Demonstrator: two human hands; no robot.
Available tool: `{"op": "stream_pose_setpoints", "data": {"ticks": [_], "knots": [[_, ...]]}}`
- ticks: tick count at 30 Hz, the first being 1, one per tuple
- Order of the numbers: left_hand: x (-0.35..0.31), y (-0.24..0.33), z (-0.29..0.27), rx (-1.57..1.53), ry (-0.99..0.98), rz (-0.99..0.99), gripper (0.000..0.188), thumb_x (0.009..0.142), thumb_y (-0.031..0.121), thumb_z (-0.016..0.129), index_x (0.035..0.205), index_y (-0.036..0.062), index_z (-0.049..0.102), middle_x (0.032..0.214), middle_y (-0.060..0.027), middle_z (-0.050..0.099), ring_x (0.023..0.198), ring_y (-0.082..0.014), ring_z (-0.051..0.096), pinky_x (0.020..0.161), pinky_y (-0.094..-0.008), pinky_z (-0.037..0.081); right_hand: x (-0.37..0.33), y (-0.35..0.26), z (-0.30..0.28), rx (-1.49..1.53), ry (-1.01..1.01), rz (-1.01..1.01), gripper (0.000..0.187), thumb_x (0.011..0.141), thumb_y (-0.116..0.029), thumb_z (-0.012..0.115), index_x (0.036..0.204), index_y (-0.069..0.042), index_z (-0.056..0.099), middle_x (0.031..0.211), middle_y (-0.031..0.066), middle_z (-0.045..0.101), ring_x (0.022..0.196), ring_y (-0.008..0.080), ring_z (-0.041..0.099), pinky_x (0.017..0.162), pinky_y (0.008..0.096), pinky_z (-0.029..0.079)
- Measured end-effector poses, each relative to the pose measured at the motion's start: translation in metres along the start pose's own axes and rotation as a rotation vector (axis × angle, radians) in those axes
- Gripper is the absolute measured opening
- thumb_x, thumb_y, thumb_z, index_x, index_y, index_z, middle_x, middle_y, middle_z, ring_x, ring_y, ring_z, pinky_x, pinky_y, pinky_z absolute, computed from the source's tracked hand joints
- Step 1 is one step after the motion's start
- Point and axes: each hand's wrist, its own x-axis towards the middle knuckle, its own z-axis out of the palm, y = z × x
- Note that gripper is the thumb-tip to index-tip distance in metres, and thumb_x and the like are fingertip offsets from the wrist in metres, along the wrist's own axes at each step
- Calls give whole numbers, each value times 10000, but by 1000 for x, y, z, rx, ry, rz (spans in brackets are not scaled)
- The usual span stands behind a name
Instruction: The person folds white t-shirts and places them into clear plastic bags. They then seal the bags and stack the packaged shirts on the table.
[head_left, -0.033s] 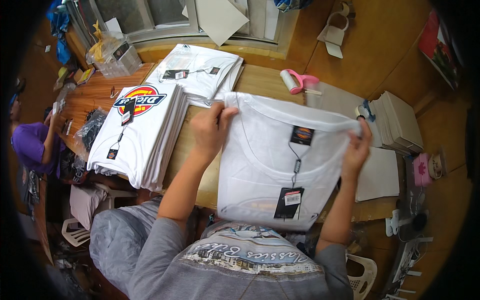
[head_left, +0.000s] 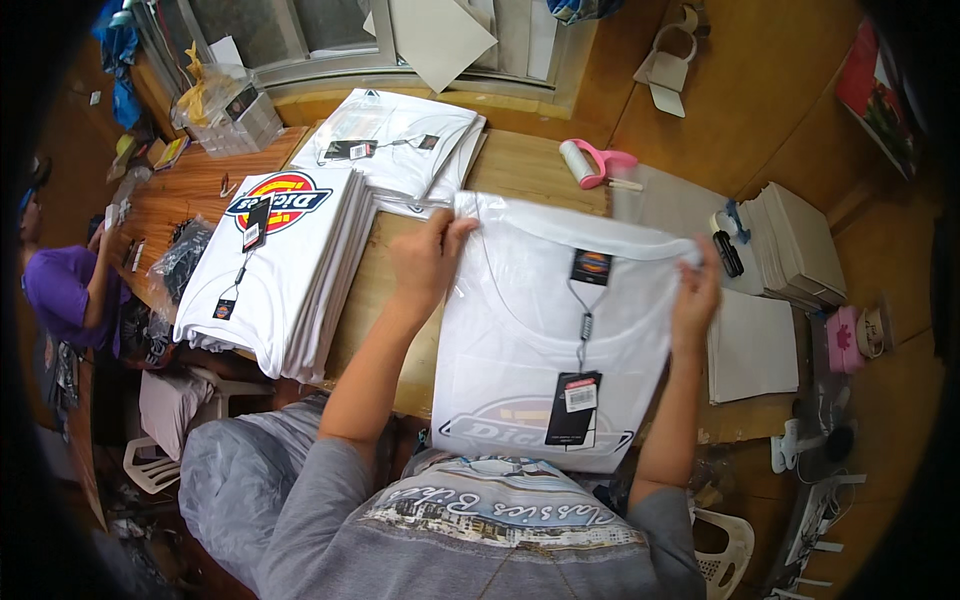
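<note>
Left hand (head_left: 435,255): closed on the upper corner of the white shirt (head_left: 530,350), at its 10 o'clock; grip firm to the eye.
Right hand (head_left: 698,290): fingers bent over the opposite upper corner, at 2 o'clock; slightly blurred, but the cloth is evidently held.
White shirt: folded flat, raised before the wearer's chest, neckline toward 12 o'clock; all clock readings are taken from it.
Clear film (head_left: 461,290): glints at the shirt's 10 o'clock edge; the shirt appears to be inside, though the film's opening cannot be made out.
Black swing tag (head_left: 570,408): hangs at 6 o'clock on a cord from the neck label (head_left: 592,266).
Stage, as judged: folding and tagging done, covering apparently done or nearly so; setting down not yet done.
Near shirt stack (head_left: 275,285): 9 to 10 o'clock; folded, top piece tagged, no film evident on it; seemingly left to be covered.
Far shirt stack (head_left: 400,130): 11 o'clock; its top piece shows a filmy sheen, so apparently finished.
Pink-handled roller (head_left: 597,163): 12 to 1 o'clock, on the wooden table (head_left: 530,160).
White sheets (head_left: 755,345): 3 o'clock, beyond the right hand.
Co-worker in purple (head_left: 65,285): 9 o'clock, well apart.
</note>
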Motion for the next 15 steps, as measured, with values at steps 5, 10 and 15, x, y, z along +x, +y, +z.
{"op": "stream_pose_setpoints", "data": {"ticks": [5, 10, 15], "knots": [[-58, -57, 99, 320, -503, -204, 429, 694, 403, 568, 959, 71, 508, 839, -136, 558, 764, -287, 533, 612, -402, 406, -54, 53, 78, -403, -438, 381, 405, 762, -240, 544, 1141, -148, 437, 1083, 147, 460, 919, 338, 490, 756, 400, 409], [-84, -2, 137, 307, -456, -9, 525, 751, 503, 432, 1221, 280, 362, 1326, -60, 233, 1227, -357, 116, 878, -640, 115, -75, 13, 132, -641, -436, 302, 483, 788, -453, 416, 1232, -284, 336, 1345, 49, 163, 1223, 342, 116, 891, 605, 154], [-87, 7, 141, 307, -530, -24, 501, 759, 462, 441, 1228, 313, 348, 1350, -55, 178, 1235, -368, 57, 874, -652, 75, -85, 28, 144, -692, -475, 317, 506, 788, -513, 352, 1250, -313, 303, 1368, 4, 111, 1246, 332, 41, 910, 613, 73]]}}
